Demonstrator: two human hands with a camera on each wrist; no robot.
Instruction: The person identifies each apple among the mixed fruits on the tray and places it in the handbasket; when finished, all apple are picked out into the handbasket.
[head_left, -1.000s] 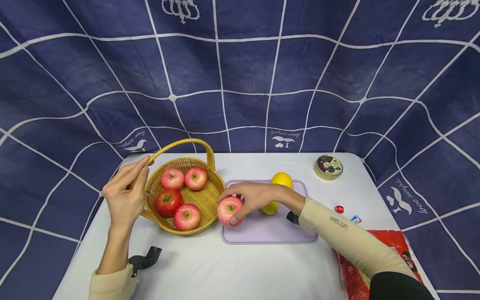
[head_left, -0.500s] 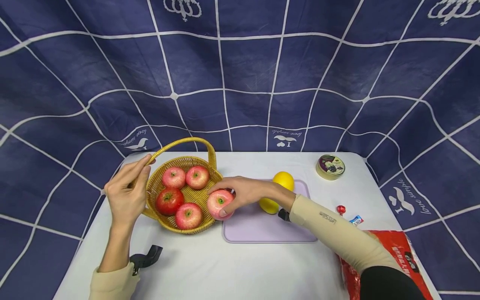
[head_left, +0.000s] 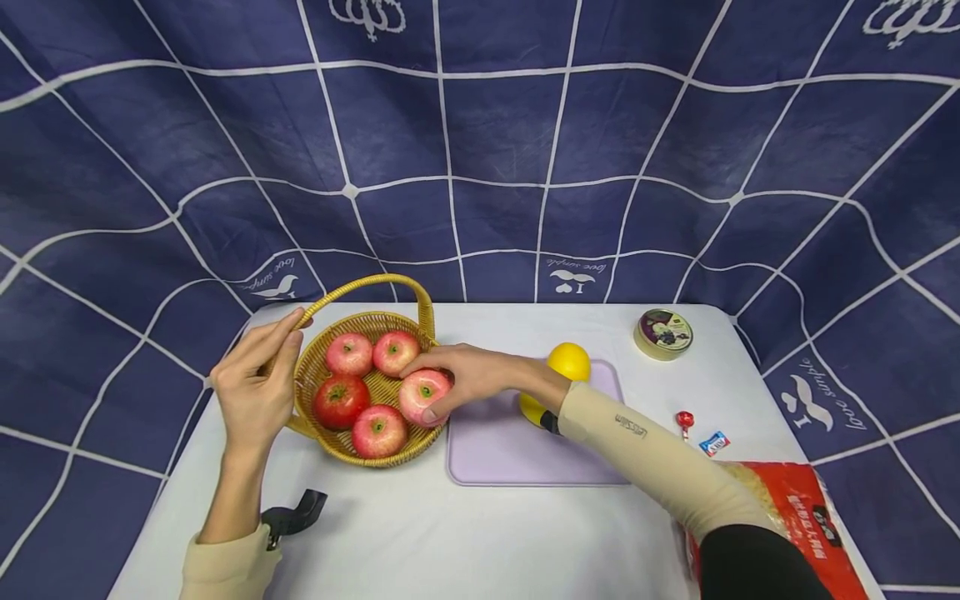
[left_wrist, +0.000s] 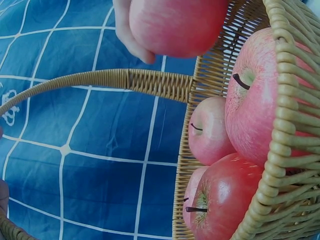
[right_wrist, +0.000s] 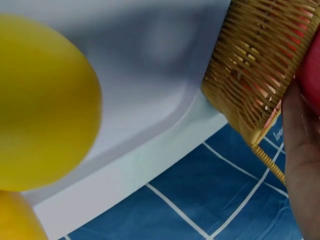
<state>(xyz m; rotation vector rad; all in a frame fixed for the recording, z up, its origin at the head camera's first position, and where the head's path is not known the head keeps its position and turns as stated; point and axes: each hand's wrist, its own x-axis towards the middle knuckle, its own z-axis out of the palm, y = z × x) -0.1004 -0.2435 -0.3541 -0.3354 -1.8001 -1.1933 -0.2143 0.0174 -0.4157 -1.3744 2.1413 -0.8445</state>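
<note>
My left hand grips the arched handle of a yellow wicker basket. With my right hand I hold a pink apple by its sides, over the basket's right part. Inside sit several other apples, among them a deeper red apple at the left and a pink apple at the front. In the left wrist view the held apple hangs above the basket rim. The right wrist view shows my fingers against its red skin; much of it is cut off there.
A lilac tray right of the basket bears yellow fruit, one an orange-yellow ball. A round tin stands at the back right. Nearer lie a red lollipop, a small blue-white packet and a red bag.
My right hand has carried the apple leftward from the tray's left edge to over the basket. My left hand stays on the handle.
</note>
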